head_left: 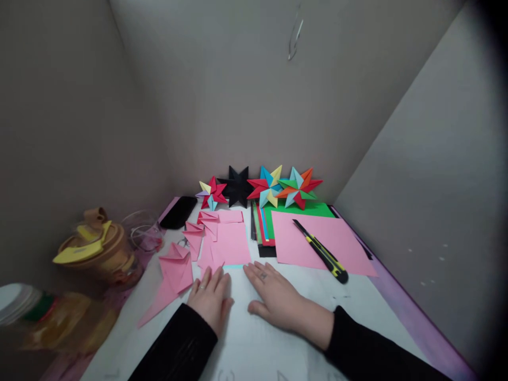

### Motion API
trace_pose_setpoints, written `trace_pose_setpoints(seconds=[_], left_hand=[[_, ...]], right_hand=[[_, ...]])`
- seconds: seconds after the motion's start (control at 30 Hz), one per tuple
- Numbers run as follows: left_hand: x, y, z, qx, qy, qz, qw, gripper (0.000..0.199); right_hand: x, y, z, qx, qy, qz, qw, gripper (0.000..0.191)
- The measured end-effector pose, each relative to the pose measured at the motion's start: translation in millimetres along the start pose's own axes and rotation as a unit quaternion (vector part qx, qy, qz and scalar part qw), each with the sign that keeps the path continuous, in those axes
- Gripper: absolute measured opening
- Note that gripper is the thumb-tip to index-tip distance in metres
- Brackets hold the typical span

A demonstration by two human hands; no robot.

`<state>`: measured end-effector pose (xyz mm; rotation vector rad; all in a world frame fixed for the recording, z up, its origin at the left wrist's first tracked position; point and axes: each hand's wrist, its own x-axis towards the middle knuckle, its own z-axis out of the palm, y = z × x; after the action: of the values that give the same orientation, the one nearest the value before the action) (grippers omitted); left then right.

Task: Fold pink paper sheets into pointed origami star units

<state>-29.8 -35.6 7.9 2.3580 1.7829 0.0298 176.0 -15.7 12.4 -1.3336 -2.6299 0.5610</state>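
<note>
My left hand (211, 297) lies flat on the white table cover (254, 344), fingers stretched forward and holding nothing. Its fingertips are close to the near edge of a pink paper sheet (232, 243) and some folded pink paper pieces (178, 267). My right hand (273, 296) rests palm down to the right of it, fingers extended, a ring on one finger. It holds nothing either. Beyond it lies a large pink sheet (337, 238) with a black and yellow utility knife (320, 251) on top, blade pointing away.
Several folded paper stars (270, 186) lean along the back wall. Stacked coloured paper (278, 217) lies before them. A black phone (178, 212) sits at the back left. Past the left edge are a brown lidded container (103, 254) and a blurred jar (51, 317).
</note>
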Motion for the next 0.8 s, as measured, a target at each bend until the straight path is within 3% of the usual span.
trace_pose_setpoints(seconds=[0.1,0.17,0.27,0.37,0.6,0.8], left_hand=[[1.0,4.9,3.4,0.011,0.053,0.027,0.998,0.05],[0.3,10.5,4.1,0.004,0.052,0.055,0.997,0.051],[-2.2,17.3,1.0,-0.001,0.009,0.061,0.998,0.051],[-3.4,18.5,-5.8,0.008,-0.009,0.025,1.0,0.054],[2.9,12.2,-17.4,-0.005,-0.054,-0.025,0.998,0.063],[0.4,10.1,-16.6,-0.025,-0.084,-0.022,0.996,0.063]], right_hand=[[26.8,2.3,-28.1,0.024,0.064,0.054,0.996,0.042],[62.2,8.5,-44.7,0.018,0.093,0.081,0.992,0.033],[117.9,20.4,-54.2,0.012,0.1,0.138,0.985,0.052],[151.0,27.3,-44.9,0.002,0.102,0.196,0.975,0.075],[151.0,29.9,-19.3,-0.006,0.148,0.24,0.959,0.077],[142.3,28.8,-10.4,0.027,0.185,0.214,0.959,0.075]])
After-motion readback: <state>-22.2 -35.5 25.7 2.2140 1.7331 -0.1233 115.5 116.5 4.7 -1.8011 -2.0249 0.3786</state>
